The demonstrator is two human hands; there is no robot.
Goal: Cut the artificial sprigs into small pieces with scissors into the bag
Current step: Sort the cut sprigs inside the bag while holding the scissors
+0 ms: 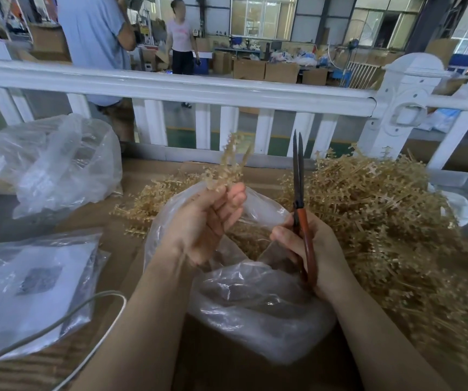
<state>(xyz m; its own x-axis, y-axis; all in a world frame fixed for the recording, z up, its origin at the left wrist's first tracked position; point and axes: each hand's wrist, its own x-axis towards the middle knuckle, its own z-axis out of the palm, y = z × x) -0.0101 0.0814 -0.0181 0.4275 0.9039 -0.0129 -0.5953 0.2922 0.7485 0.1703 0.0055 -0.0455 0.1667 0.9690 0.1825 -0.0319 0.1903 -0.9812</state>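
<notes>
Left hand (207, 221) is curled around a sprig (228, 167), held upright above the bag (255, 300). Scissors (302, 210) are gripped by the right hand (311, 249), blades nearly closed and pointing up, beside the pile (382, 215) heaped on the tabletop (221, 373).

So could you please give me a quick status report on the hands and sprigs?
Left hand pinching a sprig upright over the bag. Right hand gripping scissors, blades nearly closed, clear of the sprig. Nothing in the way.
</notes>
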